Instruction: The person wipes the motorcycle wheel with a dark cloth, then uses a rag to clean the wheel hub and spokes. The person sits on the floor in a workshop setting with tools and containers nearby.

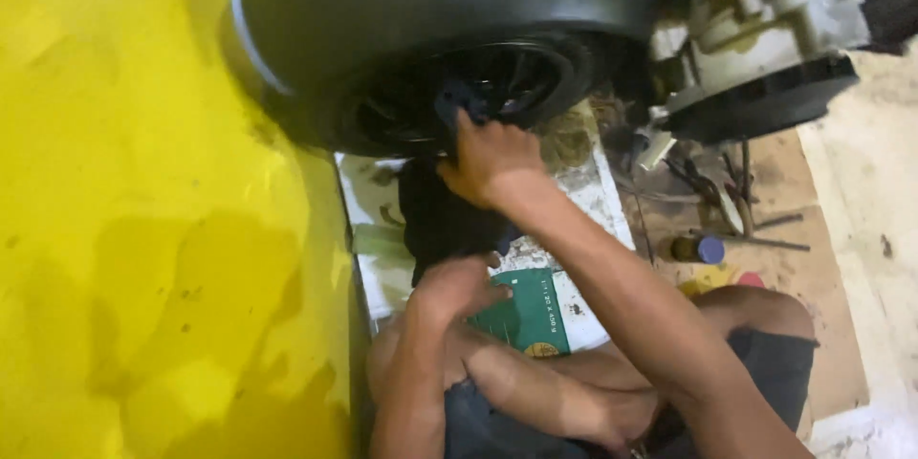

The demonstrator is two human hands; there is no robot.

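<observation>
Cloth [449, 215], dark, soft and limp, I judge light; right hand [492, 158] pinches its top against the wheel [516, 86], left hand [454, 287] clutches its lower end

You are sitting on a floor [841, 229] of pale, stained concrete. Directly before your knees a sheet of brown cardboard [813, 277] lies flat on it, and beside that, soiled white paper [583, 182]. On the paper rest a dark cloth [440, 220] and a green box [531, 311]. On the cardboard you see a small can [696, 249] lying on its side, near thin metal rods [755, 225]. A yellow panel [143, 229] borders the left.
</observation>
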